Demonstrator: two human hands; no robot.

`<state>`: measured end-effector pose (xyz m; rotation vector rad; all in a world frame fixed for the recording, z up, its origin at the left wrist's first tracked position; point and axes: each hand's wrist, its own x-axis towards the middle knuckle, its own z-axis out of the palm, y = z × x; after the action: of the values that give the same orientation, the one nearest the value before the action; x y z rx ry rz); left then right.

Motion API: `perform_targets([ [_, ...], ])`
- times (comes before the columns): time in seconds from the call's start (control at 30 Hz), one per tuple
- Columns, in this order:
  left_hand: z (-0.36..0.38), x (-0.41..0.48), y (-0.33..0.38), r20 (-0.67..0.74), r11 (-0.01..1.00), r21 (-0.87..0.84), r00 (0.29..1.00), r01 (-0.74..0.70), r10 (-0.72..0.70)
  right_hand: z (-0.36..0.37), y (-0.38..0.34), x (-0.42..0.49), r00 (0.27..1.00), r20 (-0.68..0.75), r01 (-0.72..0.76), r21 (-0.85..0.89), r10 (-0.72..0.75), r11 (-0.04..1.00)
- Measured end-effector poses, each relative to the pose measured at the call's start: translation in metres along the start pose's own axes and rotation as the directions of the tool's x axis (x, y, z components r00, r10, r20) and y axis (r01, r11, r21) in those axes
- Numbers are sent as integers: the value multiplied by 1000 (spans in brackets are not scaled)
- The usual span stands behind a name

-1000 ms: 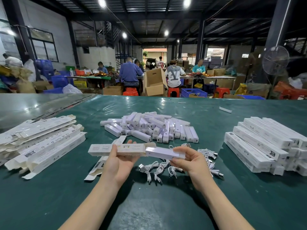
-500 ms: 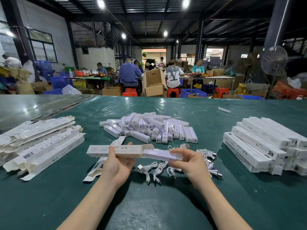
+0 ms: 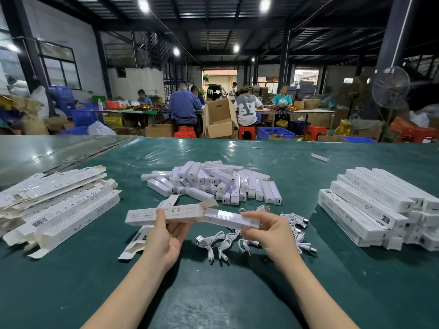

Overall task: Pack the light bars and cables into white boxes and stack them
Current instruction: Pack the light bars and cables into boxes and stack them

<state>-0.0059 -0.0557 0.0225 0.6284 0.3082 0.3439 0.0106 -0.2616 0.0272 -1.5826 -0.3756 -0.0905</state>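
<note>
My left hand (image 3: 166, 236) grips a long white box (image 3: 142, 214) held level above the green table, its right end flap open. My right hand (image 3: 268, 231) holds a white light bar (image 3: 225, 217) whose left end sits in that open mouth. Below my hands lies a tangle of white cables (image 3: 228, 243). A heap of loose light bars (image 3: 213, 181) lies behind. Flat empty boxes (image 3: 57, 205) are piled at the left, and a stack of closed white boxes (image 3: 380, 207) stands at the right.
One more opened box (image 3: 135, 243) lies on the green table (image 3: 213, 293) under my left hand. A small white piece (image 3: 320, 157) sits near the far edge. Beyond the table, people sit at benches among cartons, red stools and blue crates.
The light bar has slid a little further left into the box mouth. Both hands stay close together in the same spot above the cables.
</note>
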Motion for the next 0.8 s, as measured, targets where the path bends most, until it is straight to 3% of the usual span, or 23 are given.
perform_targets([
  [0.07, 4, 0, -1, 43, 1000, -15, 999, -12, 13, 3, 3, -3, 999, 36, 17, -162, -11, 987],
  [0.13, 7, -1, -6, 65, 995, 60, 995, -76, 72, 8, 6, -4, 999, 21, 29, -198, -25, 980],
  [0.37, 2, 4, -1, -6, 997, 9, 997, -79, 79, 4, 9, -1, 990, -141, 1, 75, 9, 997],
  [0.57, 1, 1, -6, -43, 997, 75, 999, -16, 19, 3, 5, 3, 992, -84, -55, 400, 97, 915],
  [0.8, 1, -1, -9, 19, 993, 118, 1000, -6, 4, 9, 5, -1, 989, -148, 31, 85, -18, 996],
])
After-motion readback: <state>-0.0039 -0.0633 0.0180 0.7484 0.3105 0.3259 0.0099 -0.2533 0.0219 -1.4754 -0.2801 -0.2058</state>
